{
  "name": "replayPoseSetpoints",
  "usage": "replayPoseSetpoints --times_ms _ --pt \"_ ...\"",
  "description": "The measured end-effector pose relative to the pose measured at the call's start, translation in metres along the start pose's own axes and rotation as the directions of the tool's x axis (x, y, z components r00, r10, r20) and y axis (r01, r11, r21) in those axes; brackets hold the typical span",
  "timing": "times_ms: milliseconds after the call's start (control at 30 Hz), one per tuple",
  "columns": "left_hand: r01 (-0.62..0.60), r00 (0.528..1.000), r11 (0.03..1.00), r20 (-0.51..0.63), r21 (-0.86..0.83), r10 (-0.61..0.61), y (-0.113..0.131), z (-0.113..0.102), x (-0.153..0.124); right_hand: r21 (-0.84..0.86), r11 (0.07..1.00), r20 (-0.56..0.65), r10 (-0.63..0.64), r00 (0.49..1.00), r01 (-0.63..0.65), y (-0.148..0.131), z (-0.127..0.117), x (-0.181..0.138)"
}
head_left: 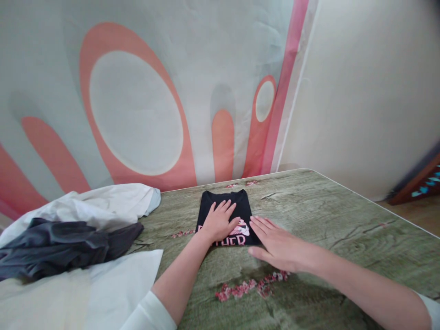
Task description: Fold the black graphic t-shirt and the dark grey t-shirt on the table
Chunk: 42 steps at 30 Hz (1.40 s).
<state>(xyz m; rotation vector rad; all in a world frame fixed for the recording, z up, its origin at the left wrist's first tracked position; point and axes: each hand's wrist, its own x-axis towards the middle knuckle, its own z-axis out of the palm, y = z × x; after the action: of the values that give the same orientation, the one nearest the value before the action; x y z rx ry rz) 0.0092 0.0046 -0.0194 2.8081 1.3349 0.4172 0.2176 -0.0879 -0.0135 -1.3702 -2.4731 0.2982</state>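
Observation:
A black T-shirt [243, 207] lies folded into a compact rectangle on the table, its neckline toward the far edge. Pink and white print with lettering shows along its near part, partly covered. My left hand [222, 222] rests flat on the shirt's middle, fingers spread and pointing away from me. At the shirt's right edge, my right hand [275, 245] is stretched out with its fingertips touching or just beside the fabric and the thumb apart. Neither hand grips anything.
The wood-patterned table [330, 220] has printed pink blossoms. On the left lie a white garment [113, 204], a crumpled dark grey garment [62, 245] and a white and cream cloth [103, 293]. Behind the table stands a wall [192, 59] with coral shapes.

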Motion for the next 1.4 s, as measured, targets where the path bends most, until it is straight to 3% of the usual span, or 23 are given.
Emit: replayPoseSetpoints --times_ms 167,300,400,533,600,667,800,1033,1133,1233,1400 --pt "0.021 0.999 0.997 -0.045 -0.078 -0.025 -0.001 0.003 -0.001 0.011 1.0 -0.047 0.005 0.999 -0.005 -0.002 0.007 0.054" --pt "0.168 0.96 0.957 -0.18 -0.236 -0.213 -0.009 0.011 0.0 -0.036 0.999 -0.067 -0.027 0.997 0.025 -0.009 0.029 0.078" --pt "0.221 0.935 0.951 -0.23 -0.215 -0.269 -0.018 0.014 -0.002 -0.09 0.996 -0.011 -0.03 0.999 0.029 -0.013 0.039 0.082" --pt "0.194 0.978 0.98 -0.07 -0.047 -0.197 -0.036 0.012 -0.01 -0.124 0.99 0.045 -0.058 0.997 0.063 -0.011 0.038 0.08" --pt "0.236 0.972 0.972 0.006 -0.017 -0.236 -0.049 0.009 -0.015 -0.121 0.988 0.06 -0.086 0.994 0.093 -0.007 0.035 0.08" --pt "0.326 0.945 0.945 0.02 -0.021 -0.326 -0.064 0.007 -0.02 -0.113 0.985 0.069 -0.121 0.99 0.128 -0.002 0.033 0.082" --pt "0.484 0.871 0.873 -0.063 -0.066 -0.488 -0.092 0.001 -0.031 -0.077 0.973 0.091 -0.208 0.974 0.215 0.011 0.028 0.086" --pt "0.548 0.801 0.819 -0.174 -0.172 -0.573 -0.105 -0.008 -0.033 0.011 0.942 0.163 -0.334 0.928 0.337 0.026 0.009 0.09" --pt "0.539 0.794 0.814 -0.192 -0.219 -0.577 -0.105 -0.009 -0.032 0.016 0.958 0.101 -0.287 0.953 0.287 0.01 0.006 0.091" --pt "0.531 0.79 0.807 -0.195 -0.258 -0.581 -0.106 -0.008 -0.032 0.024 0.965 0.005 -0.263 0.965 0.263 -0.024 0.01 0.091" --pt "0.541 0.769 0.779 -0.187 -0.318 -0.611 -0.109 -0.006 -0.027 0.079 0.976 -0.027 -0.203 0.979 0.205 -0.08 0.022 0.096"
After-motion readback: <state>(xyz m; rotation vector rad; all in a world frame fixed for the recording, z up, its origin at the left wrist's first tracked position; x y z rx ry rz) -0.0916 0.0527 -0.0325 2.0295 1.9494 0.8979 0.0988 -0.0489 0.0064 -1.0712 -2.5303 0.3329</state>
